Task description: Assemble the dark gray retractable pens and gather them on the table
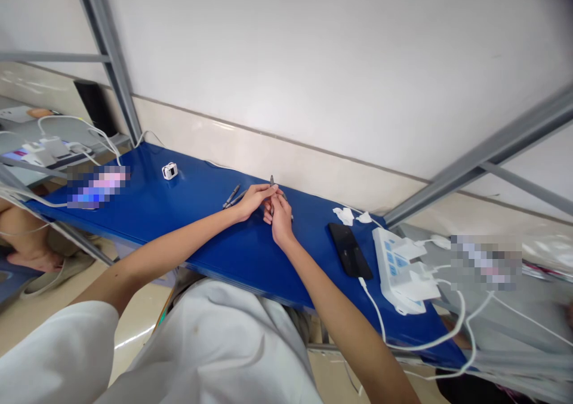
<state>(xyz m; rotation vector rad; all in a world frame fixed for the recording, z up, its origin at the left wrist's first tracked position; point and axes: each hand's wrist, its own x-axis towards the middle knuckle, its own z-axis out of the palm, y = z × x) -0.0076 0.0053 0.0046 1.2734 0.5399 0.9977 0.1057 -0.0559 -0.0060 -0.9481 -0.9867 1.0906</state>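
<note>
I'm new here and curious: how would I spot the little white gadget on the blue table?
Find the long blue table against the wall. Toward its far left end, beyond the two grey pens, sits the small white gadget. It alone is boxy with a dark face, standing apart.

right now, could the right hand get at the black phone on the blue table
Probably yes. The black phone lies flat on the blue table, just to the right of the right hand, with bare tabletop between them. But that hand and the left hand are both on a pen.

Phone lies on table, left of power strip (touching unclear).
</note>
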